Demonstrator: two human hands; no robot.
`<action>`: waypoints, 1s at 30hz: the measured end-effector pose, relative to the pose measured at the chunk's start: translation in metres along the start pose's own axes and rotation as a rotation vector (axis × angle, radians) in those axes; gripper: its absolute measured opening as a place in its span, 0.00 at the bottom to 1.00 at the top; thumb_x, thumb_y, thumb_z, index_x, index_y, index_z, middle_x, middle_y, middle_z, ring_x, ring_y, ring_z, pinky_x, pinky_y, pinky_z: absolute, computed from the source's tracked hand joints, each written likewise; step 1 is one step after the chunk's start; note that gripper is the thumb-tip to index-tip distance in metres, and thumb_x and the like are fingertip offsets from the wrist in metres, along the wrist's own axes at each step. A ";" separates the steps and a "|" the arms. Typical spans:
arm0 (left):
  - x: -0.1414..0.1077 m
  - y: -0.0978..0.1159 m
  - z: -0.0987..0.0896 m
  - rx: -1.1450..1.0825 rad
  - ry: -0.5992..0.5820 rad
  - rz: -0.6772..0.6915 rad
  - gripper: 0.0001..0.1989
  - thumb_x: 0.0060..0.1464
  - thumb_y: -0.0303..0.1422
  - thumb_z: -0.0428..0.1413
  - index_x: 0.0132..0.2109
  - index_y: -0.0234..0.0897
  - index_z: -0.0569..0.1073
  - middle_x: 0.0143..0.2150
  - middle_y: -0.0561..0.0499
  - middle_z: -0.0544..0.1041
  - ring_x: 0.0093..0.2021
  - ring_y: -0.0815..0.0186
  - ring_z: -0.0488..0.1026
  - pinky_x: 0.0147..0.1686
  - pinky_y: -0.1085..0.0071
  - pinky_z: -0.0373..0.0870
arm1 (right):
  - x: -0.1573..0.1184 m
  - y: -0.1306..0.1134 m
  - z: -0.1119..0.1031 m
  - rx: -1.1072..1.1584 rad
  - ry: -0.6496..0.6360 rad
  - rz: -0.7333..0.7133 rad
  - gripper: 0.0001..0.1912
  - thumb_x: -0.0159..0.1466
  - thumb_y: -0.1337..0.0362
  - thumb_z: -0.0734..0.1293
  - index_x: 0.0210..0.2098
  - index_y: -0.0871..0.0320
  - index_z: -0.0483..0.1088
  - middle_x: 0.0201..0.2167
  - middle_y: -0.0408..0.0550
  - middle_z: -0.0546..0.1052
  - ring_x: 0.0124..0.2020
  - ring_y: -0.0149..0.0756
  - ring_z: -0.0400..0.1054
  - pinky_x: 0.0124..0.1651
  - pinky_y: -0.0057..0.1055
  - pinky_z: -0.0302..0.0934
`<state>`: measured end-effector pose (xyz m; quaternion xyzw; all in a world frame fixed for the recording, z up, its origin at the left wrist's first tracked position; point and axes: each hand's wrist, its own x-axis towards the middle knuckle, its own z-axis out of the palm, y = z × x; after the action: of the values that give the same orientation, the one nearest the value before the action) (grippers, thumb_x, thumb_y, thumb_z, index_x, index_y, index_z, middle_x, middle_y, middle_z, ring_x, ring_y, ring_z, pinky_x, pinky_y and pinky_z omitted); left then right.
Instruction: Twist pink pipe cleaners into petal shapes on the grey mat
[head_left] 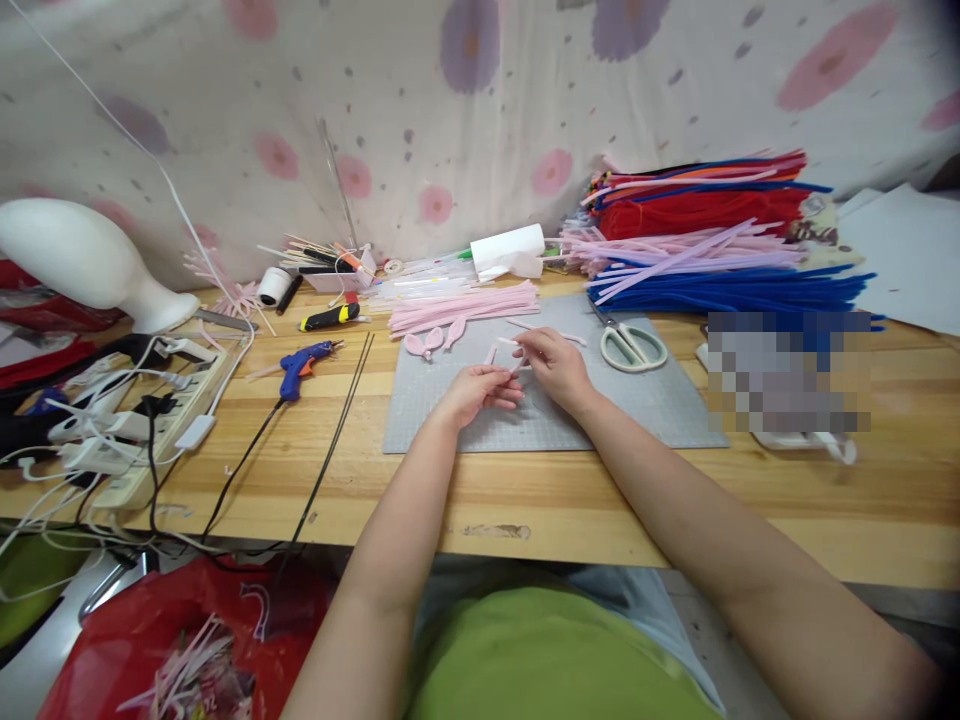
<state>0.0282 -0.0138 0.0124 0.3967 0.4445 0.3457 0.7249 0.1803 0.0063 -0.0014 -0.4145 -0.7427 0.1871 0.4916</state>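
Observation:
Over the grey cutting mat (420, 420), my left hand (480, 393) and my right hand (553, 365) meet with fingertips close together. Both pinch a short pale pink pipe cleaner (517, 366), whose ends stick out between the fingers; my fingers partly cover it. Left of the hands lie pink loops of bent pipe cleaner (424, 344) on the mat. Behind them a bundle of straight pink pipe cleaners (465, 306) rests along the mat's far edge. White-handled scissors (634, 347) lie to the right of my right hand.
A blue glue gun (297, 372) and thin dark green rods (337, 430) lie at left, near a crowded power strip (169, 425). Red, pink and blue pipe cleaners (720, 290) are piled at back right. A white foam head (82, 260) stands far left; a red bag (112, 640) hangs below.

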 end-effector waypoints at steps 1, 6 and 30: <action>0.000 0.000 0.000 -0.002 0.006 0.001 0.06 0.48 0.28 0.53 0.33 0.28 0.71 0.26 0.47 0.75 0.25 0.69 0.73 0.25 0.73 0.70 | 0.000 -0.001 -0.001 -0.026 -0.009 -0.015 0.14 0.57 0.72 0.55 0.37 0.57 0.69 0.34 0.48 0.70 0.30 0.29 0.68 0.33 0.28 0.63; 0.001 -0.003 -0.001 -0.041 0.025 0.052 0.09 0.46 0.26 0.53 0.38 0.31 0.70 0.23 0.50 0.74 0.22 0.70 0.72 0.28 0.71 0.71 | 0.000 -0.001 -0.004 -0.097 -0.072 -0.038 0.15 0.58 0.70 0.56 0.42 0.56 0.68 0.37 0.50 0.71 0.36 0.33 0.66 0.35 0.28 0.63; 0.012 -0.013 -0.007 0.130 0.516 0.570 0.10 0.43 0.37 0.56 0.31 0.33 0.74 0.25 0.52 0.74 0.26 0.73 0.69 0.26 0.76 0.67 | -0.008 -0.003 0.008 0.333 -0.329 0.502 0.18 0.55 0.54 0.60 0.36 0.60 0.70 0.17 0.41 0.69 0.14 0.24 0.60 0.18 0.21 0.54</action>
<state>0.0277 -0.0076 -0.0056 0.4495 0.5053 0.5926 0.4375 0.1734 -0.0008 -0.0073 -0.4628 -0.6461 0.4852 0.3646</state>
